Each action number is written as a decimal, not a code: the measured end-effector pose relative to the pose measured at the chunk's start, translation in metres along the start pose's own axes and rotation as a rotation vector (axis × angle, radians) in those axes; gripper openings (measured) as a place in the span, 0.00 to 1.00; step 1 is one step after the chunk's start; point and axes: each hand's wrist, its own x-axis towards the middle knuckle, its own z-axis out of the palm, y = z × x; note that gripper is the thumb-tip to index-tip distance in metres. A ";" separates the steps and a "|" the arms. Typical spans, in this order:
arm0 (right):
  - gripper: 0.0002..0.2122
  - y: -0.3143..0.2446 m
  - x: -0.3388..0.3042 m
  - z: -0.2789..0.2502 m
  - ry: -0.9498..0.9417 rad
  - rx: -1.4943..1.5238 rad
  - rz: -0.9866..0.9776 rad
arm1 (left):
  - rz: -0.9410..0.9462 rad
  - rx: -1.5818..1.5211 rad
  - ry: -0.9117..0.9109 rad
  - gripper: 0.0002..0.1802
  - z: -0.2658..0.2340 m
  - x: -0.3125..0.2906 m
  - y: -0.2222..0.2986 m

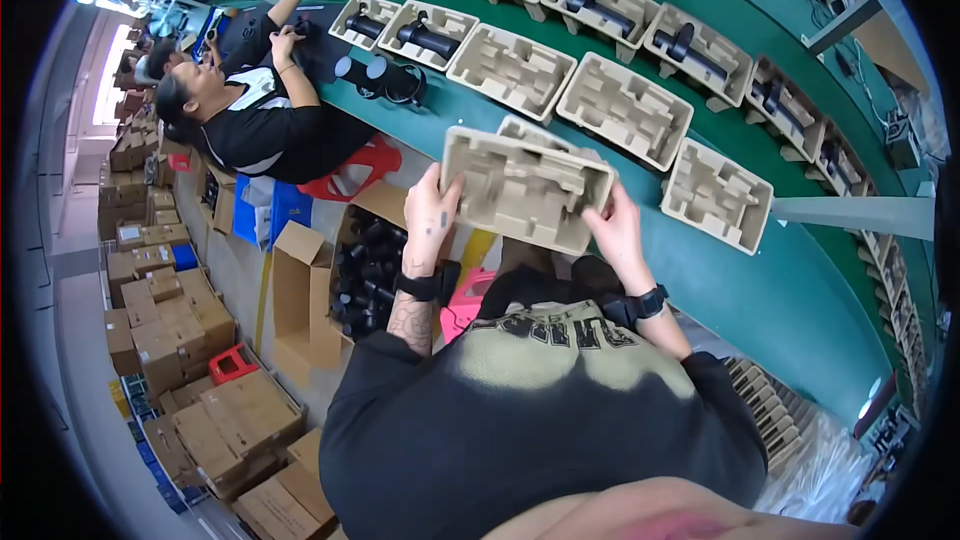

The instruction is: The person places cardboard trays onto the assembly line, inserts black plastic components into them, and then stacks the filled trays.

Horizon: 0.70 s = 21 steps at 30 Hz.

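Both my hands grip a beige moulded pulp tray by its two ends, tilted up above the near edge of the bench. My left hand is closed on its left end, and my right hand on its right end. The tray's hollows hold nothing. Behind its upper rim shows the edge of a second pulp tray; whether I hold that one too, I cannot tell. Beyond my hands, a row of three unfilled trays lies on the bench: a left tray, a middle tray and a right tray.
Trays with black tubes stand farther left, near loose black cylinders. More filled trays line the green conveyor. A co-worker sits at left. An open carton of black parts stands beside my left arm.
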 end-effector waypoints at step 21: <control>0.20 0.132 -0.060 -0.020 0.539 -0.126 0.201 | 0.184 0.031 -0.308 0.24 0.031 0.167 -0.150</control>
